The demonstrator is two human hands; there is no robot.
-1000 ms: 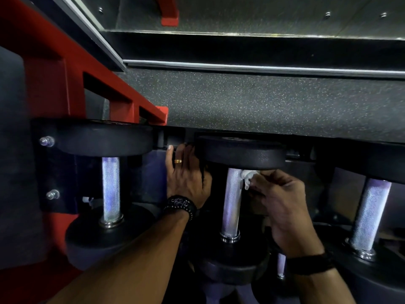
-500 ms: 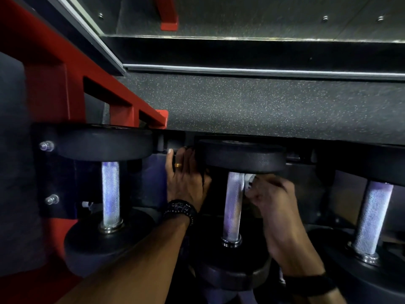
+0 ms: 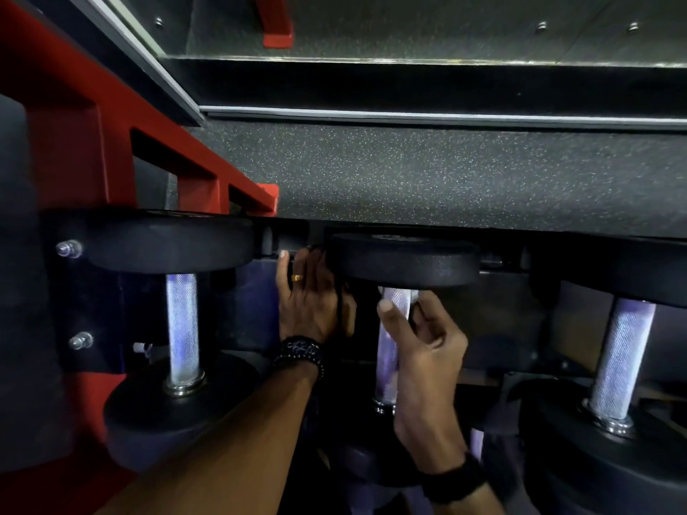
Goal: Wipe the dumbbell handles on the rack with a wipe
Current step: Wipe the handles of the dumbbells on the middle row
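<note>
Knurled steel of the middle handle (image 3: pixel 388 351) is wrapped by the right hand (image 3: pixel 423 351), likely to scrub it, wipe hidden; left hand (image 3: pixel 310 299), fingers straight, braces the dumbbell head (image 3: pixel 405 260).

Colours and patterns, dumbbell rack seen from above

Red painted steel rack frame (image 3: pixel 70 150); matt black round dumbbell heads (image 3: pixel 405 260) with a fine pebbled finish; silvery knurled steel handles: left handle (image 3: pixel 182 325), middle handle (image 3: pixel 388 351) and right handle (image 3: pixel 621 354), each with a cross-hatched pattern, a violet-tinged sheen and a bright chrome collar at the base; charcoal rubber floor (image 3: pixel 446 176) flecked with pale speckles; silver bolt heads (image 3: pixel 68 249) on a black plate; gold ring (image 3: pixel 296 278) on the left hand (image 3: pixel 308 302); black beaded bracelet (image 3: pixel 299 353) at the left wrist; plain black band (image 3: pixel 455 481) at the right wrist.
</note>
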